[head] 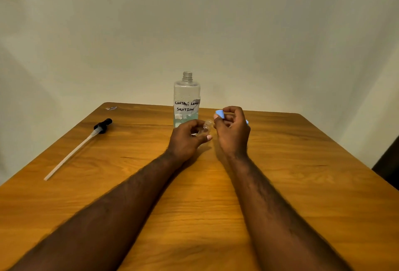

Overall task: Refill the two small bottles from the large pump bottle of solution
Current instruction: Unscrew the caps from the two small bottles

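Gripping the small clear bottle (205, 128) low on its body, the left hand (185, 139) is curling round it and tilting its open mouth toward the right hand (232, 132), probably to leave the neck free. The right hand is pinching a blue cap (219, 113) between thumb and forefinger, just beside that mouth but apart from it, which suggests the cap is off so the bottle can be filled. Behind both hands the large bottle of contact lens solution (186, 97) is standing upright at the far middle of the wooden table (194, 195), its threaded neck bare and the liquid sitting low. Its pump head (103, 125) with the long dip tube (71, 154) is lying well off to the left, likely parked clear of the pouring. A sliver of blue (247, 122) is showing past the right hand; whether it belongs to the second small bottle I cannot tell.
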